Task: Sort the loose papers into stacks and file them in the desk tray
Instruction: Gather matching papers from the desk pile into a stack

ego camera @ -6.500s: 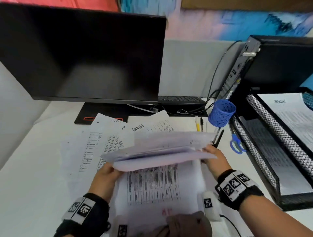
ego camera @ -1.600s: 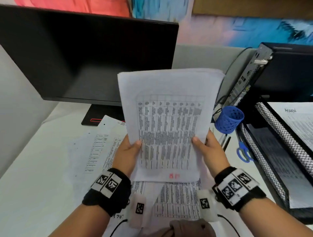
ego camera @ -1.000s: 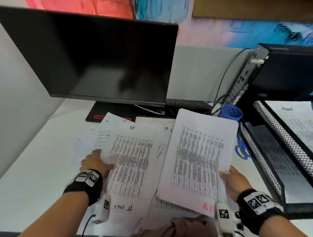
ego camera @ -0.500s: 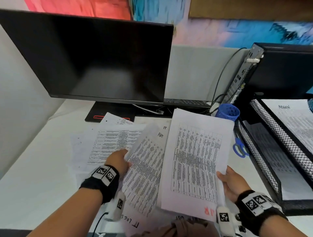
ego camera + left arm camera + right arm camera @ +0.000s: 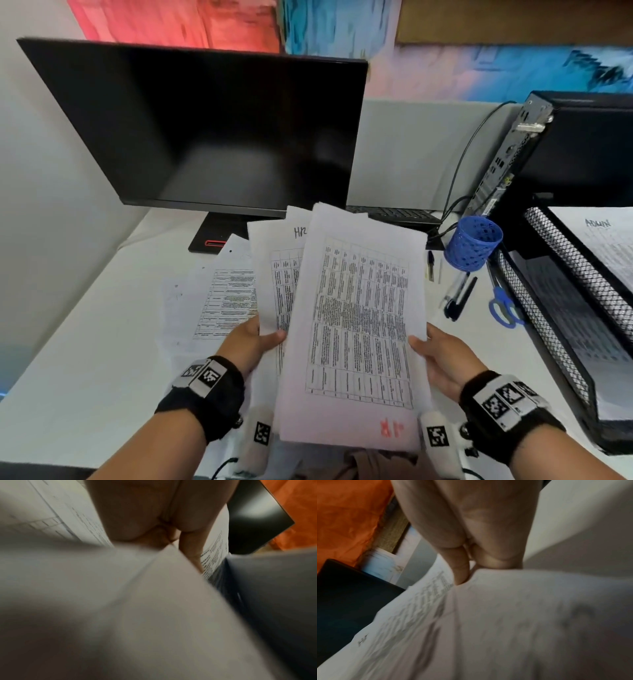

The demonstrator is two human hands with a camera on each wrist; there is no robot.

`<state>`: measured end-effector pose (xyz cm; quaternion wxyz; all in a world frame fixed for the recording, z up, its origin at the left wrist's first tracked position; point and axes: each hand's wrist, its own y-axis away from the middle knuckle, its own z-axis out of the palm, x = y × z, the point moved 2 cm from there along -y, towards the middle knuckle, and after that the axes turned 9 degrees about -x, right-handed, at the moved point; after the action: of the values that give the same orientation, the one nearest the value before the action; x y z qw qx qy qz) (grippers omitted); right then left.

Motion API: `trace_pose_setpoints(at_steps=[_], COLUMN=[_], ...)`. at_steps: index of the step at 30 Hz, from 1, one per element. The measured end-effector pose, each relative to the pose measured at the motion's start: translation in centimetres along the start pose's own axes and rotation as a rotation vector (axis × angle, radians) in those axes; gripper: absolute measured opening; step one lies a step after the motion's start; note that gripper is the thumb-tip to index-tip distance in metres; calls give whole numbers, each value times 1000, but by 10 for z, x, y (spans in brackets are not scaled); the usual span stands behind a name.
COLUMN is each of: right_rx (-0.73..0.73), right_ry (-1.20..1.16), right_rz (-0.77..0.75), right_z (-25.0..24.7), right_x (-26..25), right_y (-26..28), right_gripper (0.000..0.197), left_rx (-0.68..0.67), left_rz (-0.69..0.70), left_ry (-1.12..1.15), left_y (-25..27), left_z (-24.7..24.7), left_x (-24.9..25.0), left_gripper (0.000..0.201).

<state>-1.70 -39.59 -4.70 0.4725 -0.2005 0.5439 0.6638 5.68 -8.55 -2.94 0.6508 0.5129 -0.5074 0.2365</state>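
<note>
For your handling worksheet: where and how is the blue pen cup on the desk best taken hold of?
Grip the pen cup round its mesh wall, coming from the front left. It stands upright with an open top; the tray and cables crowd its right and rear.

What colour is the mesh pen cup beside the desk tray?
Blue. The pen cup stands just left of the black mesh desk tray; the head view shows it best.

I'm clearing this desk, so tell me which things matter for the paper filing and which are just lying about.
Part of the job:
- white printed sheet with red letters, held by the right hand
- white sheet marked HR, held by the left hand
- loose printed papers on the desk
- black mesh desk tray

Just lying about:
- black monitor
- blue mesh pen cup
- blue-handled scissors
- black pens
</note>
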Motion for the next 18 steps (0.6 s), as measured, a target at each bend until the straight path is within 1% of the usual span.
trace_pose_setpoints(at_steps=[2,3,4,5,6,7,9,10,12,13,14,15,16,18], right_rx=[-98,-122,-142,-149,-150,-135,-112,-95,-34,8,68,129,186,259], right_ry=[-87,-88,-89,-88,-82,-51,43,79,144,170,196,216,226,161], right_rz=[56,83,100,113,119,122,127,124,115,101,78,53,31,-14], right_z=[11,16,20,24,25,27,27,26,20,16,9,1,-6,-18], right_x=[-5,-7,-8,-9,-9,-8,-4,-1,4,4,5,4,3,-1], right_y=[2,3,4,6,6,5,3,1,-3,-4,-6,-6,-7,-3], right_gripper=[51,54,46,32,24,22,22,23,26,27,28,28,26,23], left_rx=[-33,-35,-43,-49,-45,-52,-85,-116,-206,-262,-305,-323,-306,-208], left_rz=[-13,-14,-9,-5,-12,-22,-47,-60,-74,-75,-72,-66,-73,-120], left_ry=[-44,-72,-102,-133,-186,-250,-313,-300,-220,-165,-156,-210,-335,-703], left_y=[3,4,6,8,8,11,11,12,12,11,10,8,5,-5], left_z=[-4,-4,-4,-4,-2,2,8,10,12,11,10,7,1,-16], left_x=[-1,-1,0,3,4,8,9,9,10,10,13,15,16,13], left_gripper=[44,44,39,31,19,8,14,17,21,25,28,32,38,58])
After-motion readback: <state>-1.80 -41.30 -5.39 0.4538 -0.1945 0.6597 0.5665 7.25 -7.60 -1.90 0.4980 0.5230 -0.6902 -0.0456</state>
